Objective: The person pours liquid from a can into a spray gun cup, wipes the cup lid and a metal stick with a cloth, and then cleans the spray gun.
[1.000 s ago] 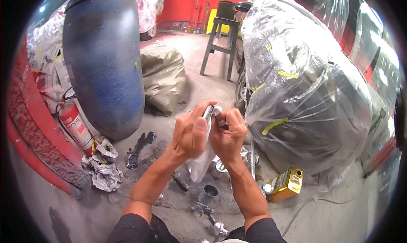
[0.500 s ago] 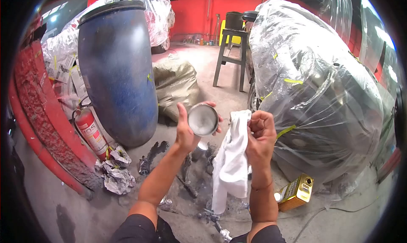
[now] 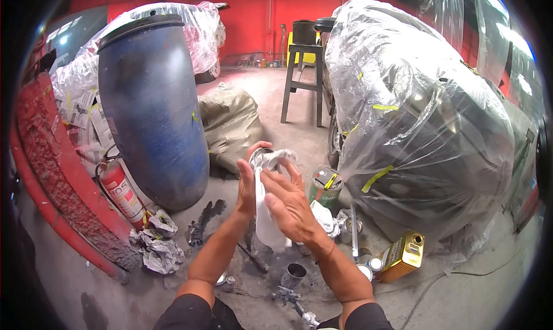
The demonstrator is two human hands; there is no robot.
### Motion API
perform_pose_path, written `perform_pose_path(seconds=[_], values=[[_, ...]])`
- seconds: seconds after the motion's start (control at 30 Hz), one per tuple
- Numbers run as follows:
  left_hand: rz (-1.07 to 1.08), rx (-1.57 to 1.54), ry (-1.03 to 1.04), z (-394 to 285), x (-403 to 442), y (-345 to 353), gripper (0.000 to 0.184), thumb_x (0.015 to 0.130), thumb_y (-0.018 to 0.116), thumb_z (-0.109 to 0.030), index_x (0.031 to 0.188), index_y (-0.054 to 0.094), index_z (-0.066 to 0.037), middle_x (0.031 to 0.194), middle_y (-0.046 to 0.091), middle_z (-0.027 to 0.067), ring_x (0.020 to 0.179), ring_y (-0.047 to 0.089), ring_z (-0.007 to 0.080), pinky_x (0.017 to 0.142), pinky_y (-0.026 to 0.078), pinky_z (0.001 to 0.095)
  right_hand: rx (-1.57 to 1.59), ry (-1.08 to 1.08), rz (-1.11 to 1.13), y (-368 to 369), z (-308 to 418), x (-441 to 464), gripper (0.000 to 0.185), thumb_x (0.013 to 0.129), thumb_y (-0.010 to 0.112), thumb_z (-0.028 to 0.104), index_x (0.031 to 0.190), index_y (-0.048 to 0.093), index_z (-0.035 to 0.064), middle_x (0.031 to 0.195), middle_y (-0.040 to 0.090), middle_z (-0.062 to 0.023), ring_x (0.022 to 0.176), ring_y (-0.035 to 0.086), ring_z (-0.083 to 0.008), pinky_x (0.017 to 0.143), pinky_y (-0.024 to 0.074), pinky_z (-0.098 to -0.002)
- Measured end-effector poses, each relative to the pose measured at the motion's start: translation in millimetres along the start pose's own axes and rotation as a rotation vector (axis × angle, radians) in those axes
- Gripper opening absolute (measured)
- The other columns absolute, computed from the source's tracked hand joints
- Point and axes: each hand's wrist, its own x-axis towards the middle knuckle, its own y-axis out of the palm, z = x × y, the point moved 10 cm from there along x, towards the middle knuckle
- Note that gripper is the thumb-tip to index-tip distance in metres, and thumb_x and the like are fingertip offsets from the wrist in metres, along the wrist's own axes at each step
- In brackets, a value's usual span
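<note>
My left hand (image 3: 246,187) is closed around a small round metal cup (image 3: 260,152); only part of its rim shows. A white cloth (image 3: 266,223) is bunched at the cup's mouth and hangs down between my hands. With fingers over the cloth, my right hand (image 3: 292,210) presses it into the cup. Below my hands, a spray gun (image 3: 290,298) lies on the floor beside a dark-mouthed open metal cup (image 3: 295,274).
At left stand a blue barrel (image 3: 152,111) and a fire extinguisher (image 3: 122,193), with crumpled paper (image 3: 158,252) nearby. A plastic-covered vehicle (image 3: 426,134) fills the right. A yellow solvent can (image 3: 403,256), a green can (image 3: 325,189) and a stool (image 3: 303,83) stand around, with a hose on the floor.
My right hand has brought the white cloth leftward and up to the metal cup. The cup has tilted, so its inside no longer faces me. The view has shifted slightly right.
</note>
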Motion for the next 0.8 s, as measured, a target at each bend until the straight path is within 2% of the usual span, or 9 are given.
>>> perform_pose_path(seconds=[0.03,0.23,0.33,0.5,0.57,0.67,0.7,0.73,0.8], values=[[-0.026,0.054,-0.031,6,1,-15,0.079,0.092,0.020,-0.073,0.127,0.044,-0.007,0.097,0.062,0.0086,0.085,0.061,0.0176,0.079,0.052,0.0320,-0.070,-0.029,0.030,1,8,0,0.049,0.086,0.065,0.026,0.129,0.058,0.0036,0.133,0.054,-0.0147,0.130,0.036,-0.0392,0.111,0.0223,-0.0490],[0.021,0.172,-0.090,-6,6,-17,0.081,0.093,0.013,-0.071,0.124,0.048,-0.005,0.099,0.063,0.0083,0.095,0.058,0.0140,0.085,0.047,0.0286,-0.289,-0.230,0.033,-2,13,8,0.045,0.072,0.071,0.009,0.116,0.062,0.0017,0.117,0.058,-0.0109,0.103,0.054,-0.0324,0.087,0.0468,-0.0385],[0.018,0.360,-0.192,3,3,-24,0.086,0.093,0.006,-0.070,0.119,0.053,-0.003,0.100,0.062,0.0086,0.099,0.055,0.0140,0.090,0.044,0.0280,-0.546,-0.139,-0.029,5,-10,-1,0.041,0.072,0.065,0.004,0.113,0.062,0.0013,0.115,0.056,-0.0110,0.098,0.054,-0.0311,0.085,0.0465,-0.0403],[0.111,0.707,-0.296,34,1,-29,0.086,0.095,0.004,-0.068,0.117,0.057,-0.003,0.098,0.063,0.0135,0.095,0.057,0.0221,0.088,0.044,0.0331,-0.486,0.059,-0.087,9,-26,-5,0.030,0.075,0.058,-0.001,0.105,0.062,-0.0012,0.113,0.056,-0.0135,0.093,0.055,-0.0341,0.083,0.0463,-0.0414],[0.102,0.729,-0.184,29,2,-22,0.083,0.096,0.006,-0.067,0.119,0.056,-0.004,0.094,0.063,0.0151,0.089,0.059,0.0230,0.084,0.045,0.0347,-0.315,0.230,0.213,31,-43,-11,0.024,0.077,0.056,-0.003,0.100,0.062,-0.0034,0.108,0.057,-0.0164,0.091,0.055,-0.0374,0.083,0.0467,-0.0422],[0.099,0.642,-0.060,22,-1,-13,0.092,0.091,0.007,-0.074,0.120,0.055,-0.002,0.094,0.059,0.0075,0.091,0.054,0.0162,0.083,0.044,0.0305,0.067,0.239,0.210,26,-52,-6,0.018,0.083,0.057,0.000,0.099,0.061,-0.0055,0.101,0.058,-0.0195,0.091,0.057,-0.0388,0.082,0.0470,-0.0428],[0.098,0.609,0.052,10,2,-6,0.097,0.087,0.007,-0.078,0.123,0.053,-0.001,0.097,0.059,0.0103,0.092,0.056,0.0176,0.084,0.044,0.0309,0.157,0.191,0.196,17,-47,-2,0.016,0.092,0.057,0.009,0.101,0.062,-0.0031,0.095,0.063,-0.0146,0.087,0.064,-0.0275,0.078,0.0500,-0.0374],[0.099,0.612,0.056,9,3,-5,0.097,0.087,0.007,-0.078,0.123,0.053,-0.001,0.097,0.059,0.0103,0.092,0.056,0.0176,0.084,0.044,0.0309,0.157,0.187,0.193,12,-47,-2,0.016,0.092,0.057,0.009,0.101,0.062,-0.0031,0.095,0.063,-0.0146,0.087,0.064,-0.0275,0.078,0.0500,-0.0374],[0.113,0.781,0.258,-9,3,2,0.101,0.083,0.007,-0.082,0.125,0.051,-0.001,0.102,0.058,0.0113,0.091,0.056,0.0164,0.083,0.045,0.0294,0.941,0.600,0.071,17,-75,-15,0.019,0.097,0.056,0.015,0.106,0.065,0.0006,0.095,0.065,-0.0093,0.090,0.060,-0.0136,0.078,0.0470,-0.0307]])
